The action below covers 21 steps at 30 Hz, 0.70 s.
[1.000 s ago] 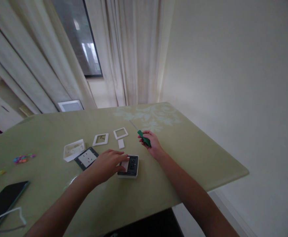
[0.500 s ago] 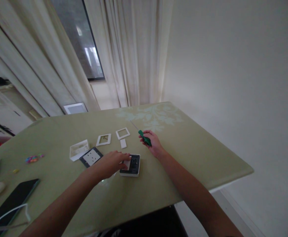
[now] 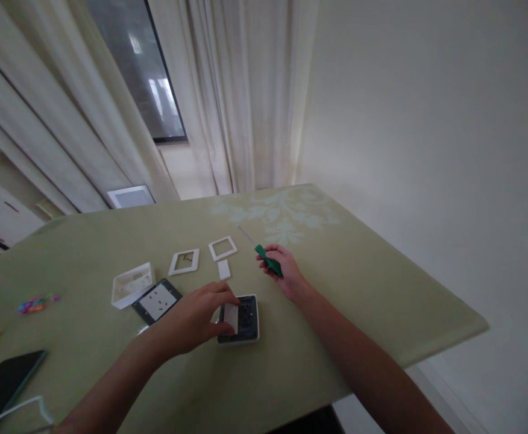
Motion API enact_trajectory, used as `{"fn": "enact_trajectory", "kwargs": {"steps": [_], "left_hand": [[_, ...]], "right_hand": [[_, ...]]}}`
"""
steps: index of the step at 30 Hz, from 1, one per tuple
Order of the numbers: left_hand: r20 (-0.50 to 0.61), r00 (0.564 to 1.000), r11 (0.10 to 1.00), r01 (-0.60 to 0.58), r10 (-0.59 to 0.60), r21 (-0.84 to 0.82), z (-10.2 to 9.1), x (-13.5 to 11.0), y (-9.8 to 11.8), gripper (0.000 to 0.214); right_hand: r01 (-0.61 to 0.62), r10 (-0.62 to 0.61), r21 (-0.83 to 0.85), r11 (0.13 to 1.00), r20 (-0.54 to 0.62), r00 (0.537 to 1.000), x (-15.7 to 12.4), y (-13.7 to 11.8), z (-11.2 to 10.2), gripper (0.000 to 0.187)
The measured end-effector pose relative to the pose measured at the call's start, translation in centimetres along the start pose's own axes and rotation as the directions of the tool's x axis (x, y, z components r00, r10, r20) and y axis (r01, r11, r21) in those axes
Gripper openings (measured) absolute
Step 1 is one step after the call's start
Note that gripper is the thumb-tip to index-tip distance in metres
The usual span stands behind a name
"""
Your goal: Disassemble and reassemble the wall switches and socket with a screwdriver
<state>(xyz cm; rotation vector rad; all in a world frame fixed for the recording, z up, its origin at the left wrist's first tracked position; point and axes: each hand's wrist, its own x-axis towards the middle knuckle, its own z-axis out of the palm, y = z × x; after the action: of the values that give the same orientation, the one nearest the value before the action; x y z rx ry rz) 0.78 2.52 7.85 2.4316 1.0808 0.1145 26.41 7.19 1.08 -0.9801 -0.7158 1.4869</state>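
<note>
My left hand (image 3: 201,313) has its thumb and fingers closed on the edges of a white rocker plate (image 3: 231,318), on the left half of a wall switch (image 3: 248,319). The switch has a dark inner face in a white box, and its right half is uncovered. My right hand (image 3: 284,271) is wrapped around the green handle of a screwdriver (image 3: 268,260). The shaft points away toward the far side, clear of the switch. Beside my left hand lies a socket panel (image 3: 158,301) with a dark frame, leaning against a white box (image 3: 132,283).
Two white frames (image 3: 185,261) and a loose white rocker plate (image 3: 223,269) lie beyond the switch on the table (image 3: 381,289). At the left are colorful small pieces (image 3: 38,304), a phone (image 3: 8,386) and a white cable (image 3: 15,407). A wall (image 3: 427,150) borders the right side.
The view has shifted slightly. My left hand's fingers have gone from resting over the rocker plate to grasping its two edges. My right hand still holds the screwdriver in much the same pose.
</note>
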Motion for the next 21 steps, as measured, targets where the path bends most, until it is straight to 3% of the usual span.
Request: {"fn": "enact_trajectory", "kwargs": {"steps": [3, 6, 8, 10, 14, 18, 21], "left_hand": [[0.04, 0.999, 0.994, -0.011, 0.007, 0.106, -0.6, 0.5, 0.4, 0.031], [0.087, 0.993, 0.982, -0.095, 0.082, 0.165, -1.0, 1.3, 0.7, 0.013], [0.063, 0.989, 0.978, -0.139, 0.131, 0.156, -1.1, 2.2, 0.2, 0.018], [-0.024, 0.994, 0.984, -0.102, 0.106, 0.147, -0.9, 3.4, -1.1, 0.022], [-0.184, 0.981, 0.984, 0.09, -0.062, 0.151, 0.0, 6.2, -4.8, 0.027], [-0.141, 0.988, 0.989, 0.08, -0.062, 0.124, 0.5, 7.4, -7.2, 0.019], [-0.127, 0.99, 0.993, 0.069, -0.058, 0.092, -0.1, 6.7, -7.1, 0.024]], "right_hand": [[-0.009, 0.009, -0.004, 1.0, -0.03, 1.0, -0.3, -0.1, 0.3, 0.031], [-0.015, 0.015, -0.006, 1.0, -0.046, 0.999, -0.5, -0.3, 0.5, 0.03], [-0.015, 0.015, -0.005, 1.0, -0.053, 0.998, -0.6, -0.3, 0.5, 0.03], [-0.015, 0.014, -0.005, 1.0, -0.057, 0.998, -0.6, -0.3, 0.5, 0.03], [-0.017, 0.017, -0.012, 1.0, -0.067, 0.998, -0.4, -0.2, 0.3, 0.029], [-0.02, 0.019, -0.017, 1.0, -0.088, 0.996, -0.2, 0.0, 0.0, 0.03], [-0.017, 0.016, -0.018, 1.0, -0.094, 0.995, -0.1, 0.1, -0.2, 0.03]]}}
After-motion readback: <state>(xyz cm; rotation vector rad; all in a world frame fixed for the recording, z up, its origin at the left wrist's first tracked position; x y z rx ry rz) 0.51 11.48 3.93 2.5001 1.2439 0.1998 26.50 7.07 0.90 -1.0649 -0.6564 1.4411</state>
